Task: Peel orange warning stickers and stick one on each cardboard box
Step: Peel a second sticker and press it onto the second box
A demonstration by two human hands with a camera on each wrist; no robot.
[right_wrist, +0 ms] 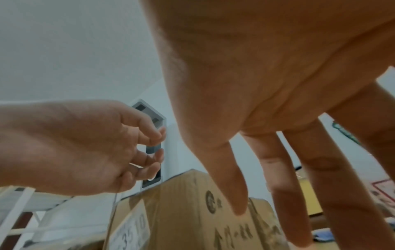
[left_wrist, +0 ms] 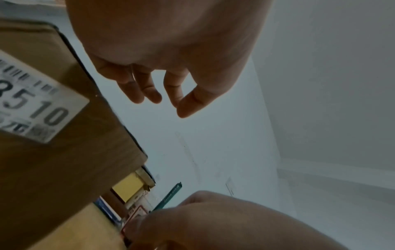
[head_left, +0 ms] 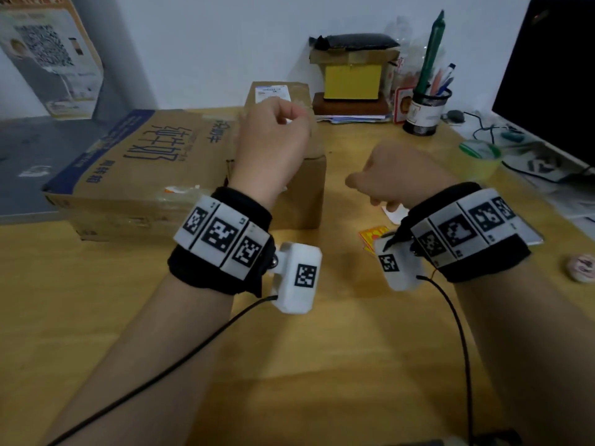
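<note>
Two brown cardboard boxes (head_left: 135, 175) (head_left: 302, 175) side by side on the desk, orange sticker sheet (head_left: 370, 236) nearby

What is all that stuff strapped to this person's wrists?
Both forearms are bare, with no sleeves. Each wrist wears a black fabric band carrying a row of white blocks printed with black square code patterns. A small white camera box, also coded, juts from each band, and a thin black cable trails back from it.

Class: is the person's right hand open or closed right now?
Open: the right hand holds nothing, and its fingers hang straight and spread.
</note>
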